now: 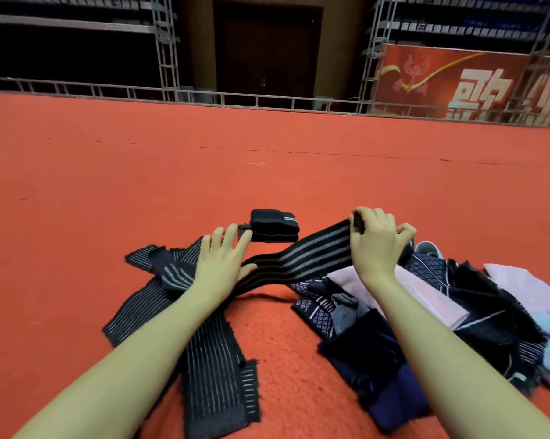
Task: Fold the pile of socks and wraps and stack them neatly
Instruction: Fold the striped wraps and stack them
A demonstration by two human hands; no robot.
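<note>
**Stretching a striped wrap over the carpet**

My right hand [376,240] is up off the floor, fingers curled tight around one end of the black elastic wrap with grey stripes [299,259]. The band runs down and to my left from there, pulled fairly taut, a little twisted along the way. My left hand [224,261] lies flat on its other part, fingers straight and spread, pressing it down where it meets the floor. The two hands are well apart, the wrap bridging them.

Just beyond my left fingertips sits a finished piece: a black wrap rolled into a compact bundle [273,225], resting on the red carpet [109,185], its strap end nearly touching my fingers.

Under my left forearm there's another long pinstriped wrap [216,369], spread loose and crumpled, running from near my left hand back towards me.

To my right lies the untidy pile [457,312]: dark patterned socks, a pale pink piece, something light blue at the far edge, a navy fuzzy item nearest me. My right forearm crosses above it.

Far ahead, metal truss railing [204,98] and a red banner [473,83].
</note>
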